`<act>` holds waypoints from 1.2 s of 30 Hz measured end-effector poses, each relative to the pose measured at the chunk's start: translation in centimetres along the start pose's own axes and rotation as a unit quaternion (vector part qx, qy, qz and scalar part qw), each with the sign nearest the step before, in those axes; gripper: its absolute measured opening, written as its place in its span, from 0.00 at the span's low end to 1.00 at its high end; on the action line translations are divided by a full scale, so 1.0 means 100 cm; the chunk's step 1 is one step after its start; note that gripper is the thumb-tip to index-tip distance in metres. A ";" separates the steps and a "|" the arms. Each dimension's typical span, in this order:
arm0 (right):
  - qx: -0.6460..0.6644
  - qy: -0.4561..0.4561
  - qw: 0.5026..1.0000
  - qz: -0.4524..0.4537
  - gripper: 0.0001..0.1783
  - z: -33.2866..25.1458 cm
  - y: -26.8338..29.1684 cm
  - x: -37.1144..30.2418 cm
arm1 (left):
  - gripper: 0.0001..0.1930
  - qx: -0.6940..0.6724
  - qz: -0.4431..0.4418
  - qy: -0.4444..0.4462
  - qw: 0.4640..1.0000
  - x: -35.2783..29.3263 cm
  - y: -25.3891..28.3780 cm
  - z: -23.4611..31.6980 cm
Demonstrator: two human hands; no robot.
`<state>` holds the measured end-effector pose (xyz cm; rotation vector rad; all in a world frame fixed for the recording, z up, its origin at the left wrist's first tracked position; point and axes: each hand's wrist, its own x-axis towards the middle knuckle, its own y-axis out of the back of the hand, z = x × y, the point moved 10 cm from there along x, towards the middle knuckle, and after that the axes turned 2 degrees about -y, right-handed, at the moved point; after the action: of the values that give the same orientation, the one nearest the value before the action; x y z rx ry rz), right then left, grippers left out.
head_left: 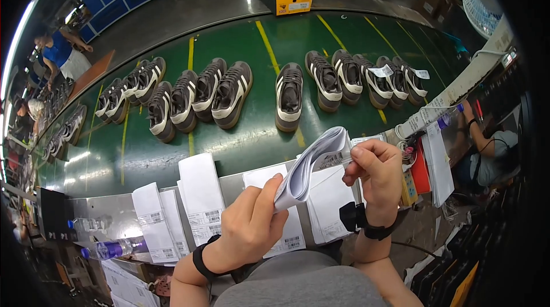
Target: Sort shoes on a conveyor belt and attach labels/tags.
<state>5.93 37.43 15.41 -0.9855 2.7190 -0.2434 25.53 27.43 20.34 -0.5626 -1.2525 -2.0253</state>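
Note:
A thick wad of white printed label sheets (303, 172), folded over into a loop, is held up in front of me. My left hand (249, 227) grips its lower left end, thumb and fingers closed round it. At the wad's right edge my right hand (375, 172) is pinched, fingertips at the corner of a sheet with a barcode; how much it holds is partly hidden. Below my hands, more label stacks (203, 198) lie along the metal ledge (232, 178). Beyond the wad stands a single dark sneaker (289, 98) with white stripes.
Dark sneakers (232, 95) stand in groups on the green belt (258, 146); some at right carry paper tags (381, 71). Shoe boxes (292, 4) are stacked at the far edge. Plastic bottles (109, 248) lie at left. Co-workers (63, 55) are at left and right.

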 end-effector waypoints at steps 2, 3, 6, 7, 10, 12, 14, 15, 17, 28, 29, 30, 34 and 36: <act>-0.005 0.013 1.000 0.004 0.07 -0.002 -0.005 -0.005 | 0.29 0.030 0.001 -0.003 1.000 -0.001 0.002 -0.001; -0.010 0.026 1.000 0.007 0.07 -0.004 -0.009 -0.008 | 0.29 0.030 0.001 -0.003 1.000 -0.001 0.001 -0.001; -0.032 0.123 0.991 0.045 0.05 -0.013 -0.020 -0.025 | 0.30 0.059 -0.008 0.014 0.998 -0.002 -0.003 -0.008; -0.052 0.143 0.986 0.063 0.03 -0.016 -0.025 -0.033 | 0.29 0.063 -0.001 0.028 0.998 -0.003 -0.003 -0.014; -0.128 0.253 0.958 0.042 0.02 -0.035 -0.038 -0.054 | 0.26 0.044 -0.002 0.076 0.996 -0.003 0.001 -0.031; -0.116 0.271 0.954 0.049 0.03 -0.040 -0.032 -0.059 | 0.25 0.015 -0.011 0.107 0.994 -0.004 0.004 -0.046; -0.151 0.260 0.953 0.038 0.03 -0.046 -0.029 -0.059 | 0.21 -0.136 -0.048 0.202 0.969 -0.012 -0.007 -0.075; -0.140 0.214 0.966 0.043 0.03 -0.040 -0.021 -0.050 | 0.18 -0.182 -0.069 0.242 0.950 -0.018 -0.016 -0.089; -0.033 0.224 0.973 0.049 0.04 -0.042 -0.008 -0.027 | 0.16 -0.194 -0.124 0.311 0.922 -0.036 -0.031 -0.117; 0.023 0.010 0.999 0.030 0.10 0.076 0.112 0.270 | 0.20 -0.088 -0.306 0.416 0.852 -0.169 -0.093 -0.196; 0.012 -0.018 0.999 0.036 0.11 0.096 0.121 0.293 | 0.20 -0.053 -0.333 0.390 0.857 -0.163 -0.092 -0.194; -0.003 -0.023 0.997 0.072 0.12 0.109 0.137 0.313 | 0.20 -0.018 -0.362 0.366 0.857 -0.161 -0.093 -0.192; -0.085 -0.037 0.987 0.133 0.14 0.142 0.174 0.364 | 0.21 0.029 -0.375 0.333 0.865 -0.153 -0.094 -0.196; -0.216 -0.019 0.962 0.166 0.17 0.142 0.161 0.373 | 0.20 0.035 -0.398 0.349 0.848 -0.156 -0.090 -0.199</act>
<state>-27.65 24.52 -8.17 -0.5928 2.9013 0.4404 29.24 17.32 -4.20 0.8357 -1.1530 -2.4475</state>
